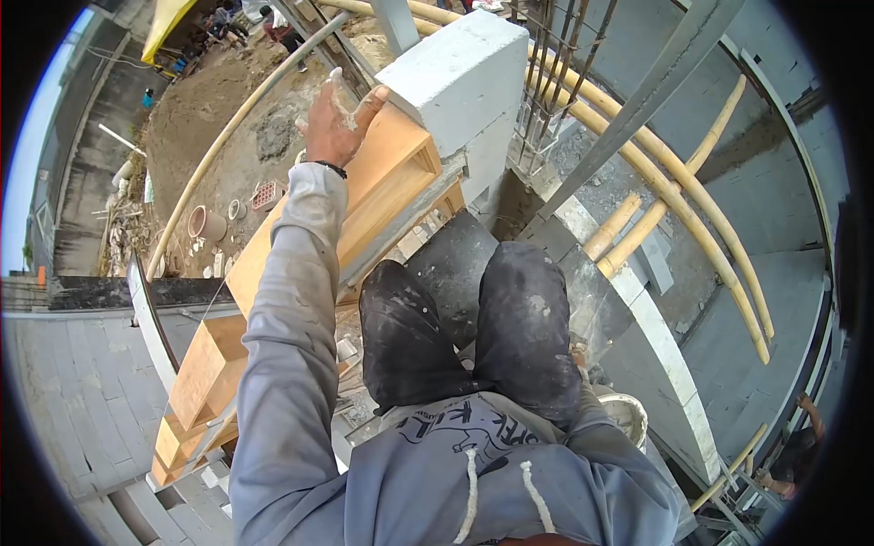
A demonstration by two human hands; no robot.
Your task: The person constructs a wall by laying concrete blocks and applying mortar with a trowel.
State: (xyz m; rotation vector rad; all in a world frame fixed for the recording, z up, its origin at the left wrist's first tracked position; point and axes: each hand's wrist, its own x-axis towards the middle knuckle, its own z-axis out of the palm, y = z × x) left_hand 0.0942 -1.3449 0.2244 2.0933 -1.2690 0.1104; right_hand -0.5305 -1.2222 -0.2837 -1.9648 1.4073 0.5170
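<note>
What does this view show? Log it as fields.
Left hand: open, at the wooden frame; contact unclear
Right hand: mostly hidden beside the right knee; grip unclear
Block: pale, beside the left hand
Bucket: partly hidden by the right sleeve
Poles: bamboo, some crossing
</note>
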